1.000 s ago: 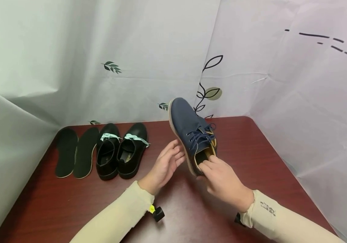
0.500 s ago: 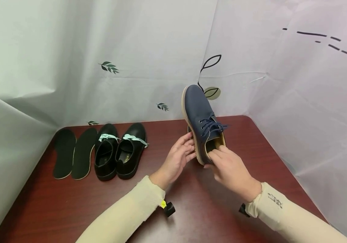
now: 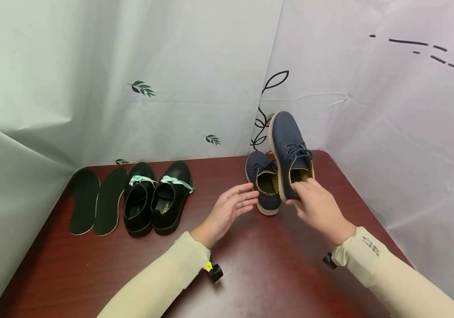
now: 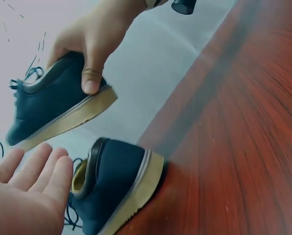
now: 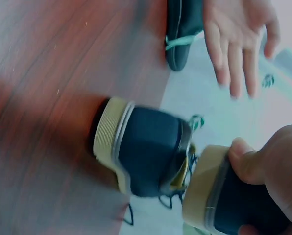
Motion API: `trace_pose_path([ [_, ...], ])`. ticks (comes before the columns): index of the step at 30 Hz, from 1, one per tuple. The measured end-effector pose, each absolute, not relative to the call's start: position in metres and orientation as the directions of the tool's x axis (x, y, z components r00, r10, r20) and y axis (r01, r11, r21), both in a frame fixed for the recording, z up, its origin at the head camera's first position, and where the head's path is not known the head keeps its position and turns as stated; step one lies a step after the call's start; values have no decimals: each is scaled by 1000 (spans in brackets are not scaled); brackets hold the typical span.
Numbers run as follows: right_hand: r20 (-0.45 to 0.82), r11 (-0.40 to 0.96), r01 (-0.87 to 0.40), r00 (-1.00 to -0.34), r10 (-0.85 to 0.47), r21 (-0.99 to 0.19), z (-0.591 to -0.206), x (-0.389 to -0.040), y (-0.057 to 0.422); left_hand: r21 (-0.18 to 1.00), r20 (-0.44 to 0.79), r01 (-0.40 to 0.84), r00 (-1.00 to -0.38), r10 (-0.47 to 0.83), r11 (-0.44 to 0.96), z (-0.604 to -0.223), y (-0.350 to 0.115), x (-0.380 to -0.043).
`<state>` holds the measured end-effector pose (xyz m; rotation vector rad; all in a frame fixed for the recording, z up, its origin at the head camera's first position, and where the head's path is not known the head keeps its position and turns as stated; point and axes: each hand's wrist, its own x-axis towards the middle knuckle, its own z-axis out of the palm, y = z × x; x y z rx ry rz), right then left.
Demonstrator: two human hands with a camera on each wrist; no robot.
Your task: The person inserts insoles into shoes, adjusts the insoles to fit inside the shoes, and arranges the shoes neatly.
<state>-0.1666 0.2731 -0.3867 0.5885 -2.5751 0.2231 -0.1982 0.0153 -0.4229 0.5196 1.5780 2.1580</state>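
My right hand (image 3: 320,210) grips a navy lace-up shoe (image 3: 288,137) by its heel, fingers inside the opening and thumb on the outside of the heel. That shoe is up off the table, tilted with its toe raised. The other navy shoe (image 3: 269,204) stands on the table just left of it, partly hidden behind it in the head view. My left hand (image 3: 227,212) has its fingers straight and holds nothing; it is near the standing shoe. In the left wrist view, the held shoe (image 4: 50,103) hangs above the standing shoe (image 4: 119,169).
At the left of the dark red table (image 3: 131,274) stand two black shoes, the left one (image 3: 141,221) and the right one (image 3: 179,198), with pale green laces. Two dark insoles, one (image 3: 84,203) left of the other (image 3: 109,203), lie beside them. White printed cloth (image 3: 195,88) hangs behind.
The held navy shoe has moved right and away from my left hand, which touched its side earlier. The standing navy shoe, mostly covered before, now shows.
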Motion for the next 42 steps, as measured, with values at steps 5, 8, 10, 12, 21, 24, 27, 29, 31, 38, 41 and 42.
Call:
trace_pose_path([
  [5, 403, 915, -395, -854, -330, -87, -392, -173, 289, 960, 53, -101, -850, 524, -260, -426, 1, -198],
  [8, 340, 927, -358, -890, -304, -109, -396, -176, 296, 960, 45, -103, -862, 506, -261, -427, -7, -197],
  [10, 301, 934, -338, -908, -290, -118, -400, -180, 300, 959, 37, -109, -866, 499, -261, -428, -11, -196],
  [12, 264, 937, -324, -923, -282, -130, -406, -184, 303, 960, 32, -111, -868, 495, -257, -430, -15, -196],
  [21, 111, 947, -265, -962, -248, -183, -431, -199, 298, 967, 9, -120, -868, 497, -227, -436, -24, -191],
  [24, 100, 944, -266, -963, -251, -195, -435, -203, 293, 973, 4, -116, -857, 516, -200, -437, -26, -188],
  [27, 103, 941, -276, -960, -260, -198, -438, -208, 289, 977, 8, -109, -840, 542, -182, -439, -27, -185],
  [29, 110, 938, -289, -956, -272, -192, -438, -209, 288, 978, 14, -103, -834, 552, -180, -439, -27, -183],
  [31, 122, 940, -288, -955, -270, -180, -437, -210, 287, 977, 19, -101, -835, 551, -188, -439, -28, -182],
  [38, 178, 921, -388, -910, -375, -45, -434, -203, 281, 977, 1, -116, -840, 542, -181, -442, -31, -179],
  [41, 160, 910, -414, -899, -407, -9, -432, -199, 278, 978, -3, -114, -842, 539, -173, -442, -32, -177],
  [42, 151, 912, -410, -903, -402, -18, -431, -199, 276, 979, -3, -112, -842, 540, -169, -442, -33, -176],
])
